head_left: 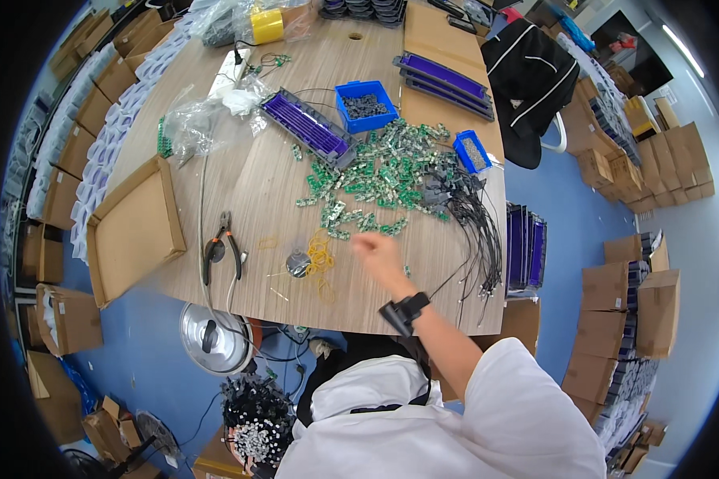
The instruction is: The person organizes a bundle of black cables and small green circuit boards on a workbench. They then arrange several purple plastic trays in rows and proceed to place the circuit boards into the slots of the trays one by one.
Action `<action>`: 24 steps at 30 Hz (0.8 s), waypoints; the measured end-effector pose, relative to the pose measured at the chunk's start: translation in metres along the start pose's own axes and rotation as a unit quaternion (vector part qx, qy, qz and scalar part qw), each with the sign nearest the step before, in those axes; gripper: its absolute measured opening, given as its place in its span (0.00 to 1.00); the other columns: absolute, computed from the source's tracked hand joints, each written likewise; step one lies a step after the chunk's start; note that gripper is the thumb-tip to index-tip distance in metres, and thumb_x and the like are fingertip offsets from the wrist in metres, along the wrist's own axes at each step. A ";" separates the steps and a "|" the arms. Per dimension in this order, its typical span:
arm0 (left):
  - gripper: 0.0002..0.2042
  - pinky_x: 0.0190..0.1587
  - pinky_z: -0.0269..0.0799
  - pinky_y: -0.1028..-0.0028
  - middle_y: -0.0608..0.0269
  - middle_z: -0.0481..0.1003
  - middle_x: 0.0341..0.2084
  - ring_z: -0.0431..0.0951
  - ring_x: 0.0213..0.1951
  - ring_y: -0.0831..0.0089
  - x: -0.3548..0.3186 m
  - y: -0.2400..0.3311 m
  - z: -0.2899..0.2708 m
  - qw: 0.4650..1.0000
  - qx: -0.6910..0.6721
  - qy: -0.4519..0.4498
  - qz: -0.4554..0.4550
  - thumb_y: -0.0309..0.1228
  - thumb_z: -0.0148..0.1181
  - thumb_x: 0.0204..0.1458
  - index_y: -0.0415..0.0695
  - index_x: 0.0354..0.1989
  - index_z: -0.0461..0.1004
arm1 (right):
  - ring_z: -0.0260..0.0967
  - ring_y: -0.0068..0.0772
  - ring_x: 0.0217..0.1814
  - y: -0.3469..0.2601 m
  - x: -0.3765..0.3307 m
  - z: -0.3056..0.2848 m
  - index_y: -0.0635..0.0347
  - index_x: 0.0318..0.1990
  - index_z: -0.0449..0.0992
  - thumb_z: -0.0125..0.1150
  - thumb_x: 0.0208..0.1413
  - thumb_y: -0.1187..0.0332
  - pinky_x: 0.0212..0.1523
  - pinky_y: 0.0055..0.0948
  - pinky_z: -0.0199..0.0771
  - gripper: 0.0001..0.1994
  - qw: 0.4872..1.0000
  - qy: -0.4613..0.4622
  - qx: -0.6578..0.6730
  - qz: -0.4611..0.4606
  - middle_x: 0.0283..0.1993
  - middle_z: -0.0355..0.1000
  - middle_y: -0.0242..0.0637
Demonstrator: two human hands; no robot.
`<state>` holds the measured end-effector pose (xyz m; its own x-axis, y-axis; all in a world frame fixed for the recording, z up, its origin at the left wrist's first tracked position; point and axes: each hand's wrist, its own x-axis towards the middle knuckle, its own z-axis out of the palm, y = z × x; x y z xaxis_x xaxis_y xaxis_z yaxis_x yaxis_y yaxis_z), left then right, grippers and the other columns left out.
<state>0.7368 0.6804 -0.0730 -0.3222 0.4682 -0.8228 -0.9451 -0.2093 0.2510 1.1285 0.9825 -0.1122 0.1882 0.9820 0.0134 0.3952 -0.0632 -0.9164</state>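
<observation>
My right hand (371,249) is over the middle of the wooden table, fingers curled together. Whatever it may hold is hidden. Just beyond it spreads a loose pile of small green circuit boards (375,172). Yellow rubber bands (319,257) lie to its left, beside a small round dark disc (298,264). Farther left rest pliers (224,243) with orange and black handles. Black cables (479,231) fan out on the right, running toward the table's near edge. My left hand does not show.
Behind the boards stand a blue bin (365,105) of dark parts, a smaller blue bin (472,152) and a purple-lined tray (307,128). An open cardboard box (136,227) sits at the left edge. Below the table are a metal lid (209,339) and bundled black cables (256,407).
</observation>
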 end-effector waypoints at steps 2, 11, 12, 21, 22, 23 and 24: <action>0.07 0.40 0.71 0.74 0.63 0.73 0.30 0.72 0.33 0.75 0.000 -0.001 0.002 1.000 -0.003 0.004 0.002 0.21 0.57 0.51 0.36 0.37 0.70 | 0.76 0.31 0.35 0.024 0.025 -0.035 0.63 0.37 0.80 0.63 0.50 0.72 0.38 0.28 0.74 0.07 0.991 0.115 -0.018 0.060 0.33 0.78 0.42; 0.05 0.39 0.70 0.74 0.64 0.72 0.28 0.72 0.32 0.76 0.003 -0.005 0.009 1.000 -0.012 0.009 -0.013 0.21 0.57 0.51 0.37 0.35 0.70 | 0.78 0.32 0.34 0.062 0.058 -0.061 0.68 0.36 0.78 0.67 0.48 0.72 0.32 0.31 0.78 0.09 0.958 0.106 -0.200 0.178 0.26 0.76 0.41; 0.05 0.38 0.70 0.74 0.64 0.72 0.27 0.72 0.32 0.76 0.003 -0.006 0.007 1.000 -0.020 0.009 -0.017 0.21 0.57 0.51 0.37 0.35 0.70 | 0.78 0.32 0.34 0.050 0.059 -0.055 0.68 0.37 0.77 0.66 0.49 0.73 0.32 0.30 0.79 0.09 0.963 0.098 -0.141 0.208 0.27 0.76 0.41; 0.03 0.37 0.70 0.75 0.66 0.71 0.25 0.72 0.30 0.77 0.006 -0.008 0.006 0.999 -0.034 0.008 -0.039 0.22 0.57 0.52 0.38 0.33 0.70 | 0.78 0.32 0.34 0.021 0.056 -0.031 0.68 0.42 0.75 0.57 0.55 0.78 0.32 0.26 0.79 0.07 0.945 0.089 0.256 0.184 0.35 0.76 0.40; 0.03 0.37 0.70 0.75 0.66 0.71 0.25 0.72 0.30 0.77 0.007 -0.007 0.005 0.999 -0.037 0.005 -0.038 0.22 0.57 0.52 0.38 0.32 0.70 | 0.78 0.32 0.35 0.026 0.053 -0.041 0.68 0.43 0.75 0.58 0.56 0.77 0.33 0.25 0.79 0.08 0.951 0.094 0.218 0.197 0.36 0.76 0.40; 0.03 0.37 0.70 0.75 0.66 0.71 0.24 0.72 0.29 0.77 0.006 -0.007 0.004 0.998 -0.041 0.005 -0.043 0.22 0.57 0.52 0.38 0.32 0.70 | 0.78 0.32 0.36 0.031 0.050 -0.048 0.69 0.44 0.74 0.58 0.56 0.77 0.34 0.25 0.79 0.09 0.956 0.100 0.179 0.209 0.37 0.76 0.39; 0.03 0.36 0.70 0.75 0.66 0.71 0.24 0.71 0.29 0.77 0.004 -0.004 0.001 0.998 -0.048 0.004 -0.043 0.22 0.57 0.52 0.38 0.32 0.70 | 0.78 0.33 0.35 0.024 0.045 -0.049 0.69 0.45 0.74 0.57 0.56 0.77 0.34 0.25 0.79 0.10 0.963 0.073 0.116 0.231 0.36 0.76 0.39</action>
<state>0.7392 0.6846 -0.0769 -0.2395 0.4811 -0.8434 -0.9596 -0.2495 0.1301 1.1907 1.0168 -0.1140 0.4269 0.8223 -0.3763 0.0303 -0.4289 -0.9029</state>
